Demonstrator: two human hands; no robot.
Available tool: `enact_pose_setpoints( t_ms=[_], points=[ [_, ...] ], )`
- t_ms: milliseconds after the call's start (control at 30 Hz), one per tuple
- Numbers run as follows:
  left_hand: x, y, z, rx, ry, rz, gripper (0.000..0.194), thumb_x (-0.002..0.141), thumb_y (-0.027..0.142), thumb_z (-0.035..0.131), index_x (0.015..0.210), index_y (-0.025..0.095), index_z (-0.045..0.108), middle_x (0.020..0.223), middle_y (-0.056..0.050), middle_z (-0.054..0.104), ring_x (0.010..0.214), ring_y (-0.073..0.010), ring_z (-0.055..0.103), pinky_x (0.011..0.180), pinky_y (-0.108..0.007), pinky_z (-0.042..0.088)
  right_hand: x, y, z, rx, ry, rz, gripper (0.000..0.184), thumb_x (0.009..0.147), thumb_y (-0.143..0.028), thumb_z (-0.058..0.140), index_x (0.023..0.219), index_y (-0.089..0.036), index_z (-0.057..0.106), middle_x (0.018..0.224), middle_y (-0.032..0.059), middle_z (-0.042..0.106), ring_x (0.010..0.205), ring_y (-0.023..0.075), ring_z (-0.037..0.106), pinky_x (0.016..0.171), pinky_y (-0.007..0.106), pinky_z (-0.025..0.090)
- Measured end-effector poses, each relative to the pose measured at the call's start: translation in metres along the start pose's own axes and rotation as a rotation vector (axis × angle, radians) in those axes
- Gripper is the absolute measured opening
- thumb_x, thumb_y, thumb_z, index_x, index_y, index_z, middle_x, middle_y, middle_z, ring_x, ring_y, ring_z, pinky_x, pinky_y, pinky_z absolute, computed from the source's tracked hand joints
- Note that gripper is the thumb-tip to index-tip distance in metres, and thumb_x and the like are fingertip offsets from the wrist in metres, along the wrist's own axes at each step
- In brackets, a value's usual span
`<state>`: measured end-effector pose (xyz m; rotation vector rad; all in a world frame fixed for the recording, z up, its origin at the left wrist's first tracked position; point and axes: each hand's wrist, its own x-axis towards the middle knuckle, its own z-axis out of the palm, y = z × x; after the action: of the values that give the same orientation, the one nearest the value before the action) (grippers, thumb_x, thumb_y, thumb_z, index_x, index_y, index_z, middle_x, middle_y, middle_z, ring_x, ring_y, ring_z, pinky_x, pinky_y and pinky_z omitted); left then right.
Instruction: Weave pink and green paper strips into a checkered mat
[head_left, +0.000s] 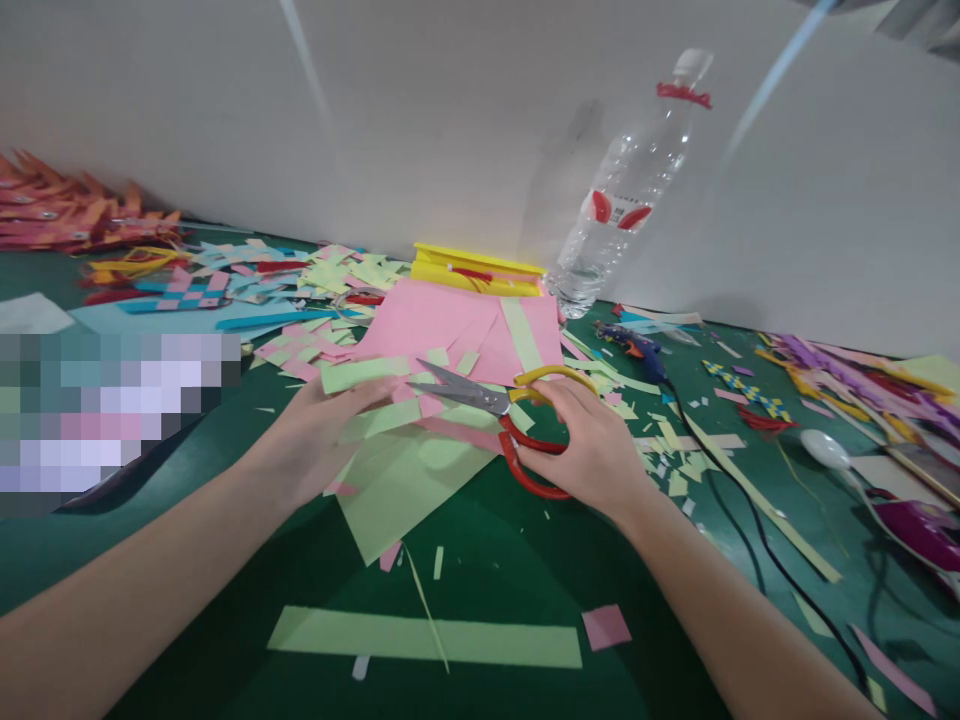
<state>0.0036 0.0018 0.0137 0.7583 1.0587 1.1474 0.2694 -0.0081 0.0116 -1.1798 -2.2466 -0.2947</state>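
Note:
My right hand (600, 445) has its fingers through the handles of a pair of scissors (480, 396), one handle yellow and one red. The blades are parted and point left, close to my left hand (311, 440). Pinched in that left hand is a piece of woven paper strips (379, 420), light green crossed with pink; its far side and the fingertips are partly hidden. Beneath it lies a light green sheet (409, 485), and behind it a pink sheet (435, 320). A long green strip (427, 637) and a pink square (606, 627) lie nearer to me.
A clear plastic bottle (626, 200) leans against the wall at the back. A blue glue gun (634, 345) trails a black cord on the right, near a purple device (915, 525). Paper scraps (352, 265) litter the green table (225, 640). Orange folded paper (67, 205) stands far left.

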Motion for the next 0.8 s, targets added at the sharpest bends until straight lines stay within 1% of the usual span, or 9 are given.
enact_pose_setpoints(
  t_ms=[100,200,333,433,533,633,733,800],
  points=[
    [-0.0008,-0.0004,0.0003,0.074,0.069,0.026,0.026,0.060,0.032,0.083,0.077,0.017,0.070,0.075,-0.004,0.071,0.068,-0.0190,0.069,0.053,-0.024,0.056,0.0001,0.0000,-0.0010,0.024,0.004,0.001,0.045,0.077,-0.038,0.061,0.115,-0.015,0.054,0.109,0.0145,0.066,0.104,0.0296,0.062,0.080,0.044,0.057],
    [-0.0017,0.0003,0.0026,0.132,0.130,0.046,0.033,0.059,0.035,0.084,0.083,0.018,0.071,0.081,-0.004,0.072,0.070,-0.0184,0.069,0.057,-0.025,0.057,0.0001,0.0003,-0.0015,0.041,0.000,0.021,0.046,0.076,-0.038,0.062,0.115,-0.015,0.053,0.109,0.0148,0.066,0.101,0.0290,0.063,0.075,0.042,0.057],
    [-0.0019,0.0015,0.0043,0.195,0.185,0.161,0.038,0.053,0.036,0.086,0.083,0.019,0.069,0.081,-0.002,0.070,0.069,-0.0176,0.066,0.056,-0.025,0.055,-0.0005,0.0013,-0.0013,0.045,0.011,0.021,0.046,0.075,-0.036,0.063,0.115,-0.014,0.053,0.109,0.0149,0.065,0.098,0.0277,0.064,0.075,0.041,0.057],
    [-0.0002,0.0010,0.0015,0.327,0.216,0.326,0.035,0.054,0.038,0.084,0.079,0.021,0.066,0.076,0.001,0.066,0.069,-0.0158,0.064,0.056,-0.024,0.053,-0.0007,0.0014,-0.0014,0.038,0.017,0.014,0.047,0.074,-0.035,0.064,0.114,-0.014,0.054,0.110,0.0155,0.065,0.100,0.0286,0.063,0.075,0.041,0.057],
    [0.0021,0.0011,-0.0025,0.508,0.213,0.577,0.023,0.060,0.036,0.078,0.073,0.022,0.066,0.074,0.003,0.065,0.071,-0.0141,0.063,0.063,-0.024,0.054,0.0003,0.0009,-0.0023,0.039,0.012,0.019,0.047,0.073,-0.035,0.064,0.114,-0.014,0.054,0.110,0.0156,0.065,0.101,0.0293,0.063,0.075,0.042,0.057],
    [0.0020,0.0035,-0.0049,0.703,0.208,0.795,0.012,0.067,0.033,0.072,0.075,0.024,0.067,0.075,0.003,0.069,0.073,-0.0155,0.065,0.064,-0.024,0.054,0.0016,0.0003,-0.0033,0.045,-0.007,0.028,0.046,0.073,-0.036,0.064,0.113,-0.015,0.054,0.110,0.0151,0.066,0.100,0.0295,0.064,0.075,0.042,0.057],
    [-0.0011,0.0070,-0.0048,0.908,0.204,0.929,0.007,0.074,0.029,0.066,0.079,0.025,0.069,0.080,0.001,0.073,0.078,-0.0168,0.067,0.068,-0.025,0.053,0.0018,0.0000,-0.0043,0.049,-0.026,0.036,0.047,0.072,-0.036,0.064,0.112,-0.014,0.055,0.111,0.0159,0.066,0.101,0.0296,0.064,0.075,0.042,0.057],
    [-0.0033,0.0084,-0.0040,0.975,0.231,0.970,0.008,0.077,0.027,0.063,0.081,0.025,0.070,0.084,0.000,0.074,0.083,-0.0174,0.067,0.074,-0.026,0.053,0.0015,0.0000,-0.0050,0.053,-0.036,0.047,0.047,0.072,-0.036,0.065,0.112,-0.014,0.055,0.112,0.0158,0.065,0.102,0.0297,0.063,0.075,0.042,0.057]
  ],
)
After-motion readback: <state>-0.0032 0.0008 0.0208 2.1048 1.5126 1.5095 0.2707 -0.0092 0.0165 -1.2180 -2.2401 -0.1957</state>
